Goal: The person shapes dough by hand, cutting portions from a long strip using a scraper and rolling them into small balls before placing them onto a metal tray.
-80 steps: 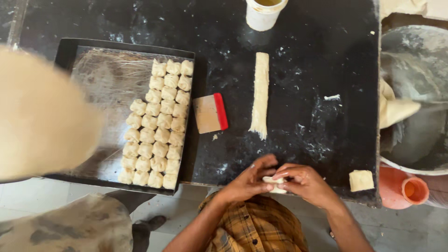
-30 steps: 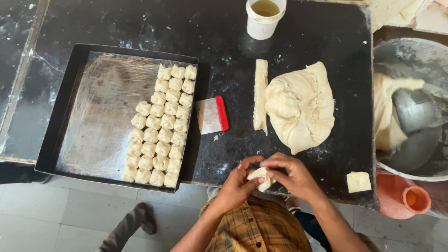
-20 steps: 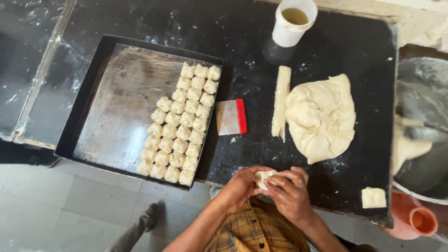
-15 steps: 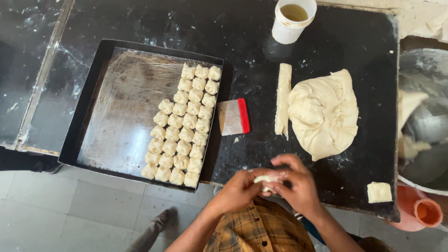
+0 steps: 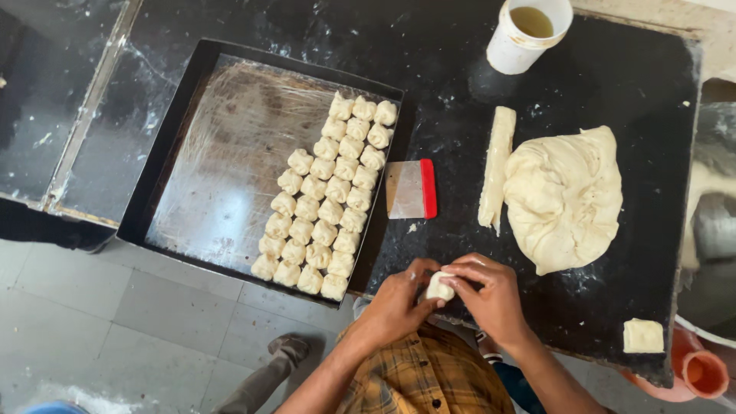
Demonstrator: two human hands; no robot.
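Shaping a small dough piece [image 5: 439, 287] between both hands at the near edge of the black worktop [image 5: 429, 61]: our left hand [image 5: 399, 300] and right hand [image 5: 491, 295] are pressed together, fingers closed around the piece. We judge the forming step to be in hand — the next move calls for a free place beside the shaped pieces [image 5: 326, 199], which stand in three rows at the right of the black tray [image 5: 165, 165]. To the right lie a red-edged scraper [image 5: 410, 189], a dough strip [image 5: 496, 165], a large dough mass [image 5: 567, 195] and a small dough block [image 5: 642, 335]. A white cup [image 5: 525, 34] of yellowish liquid stands far right — no labels show.
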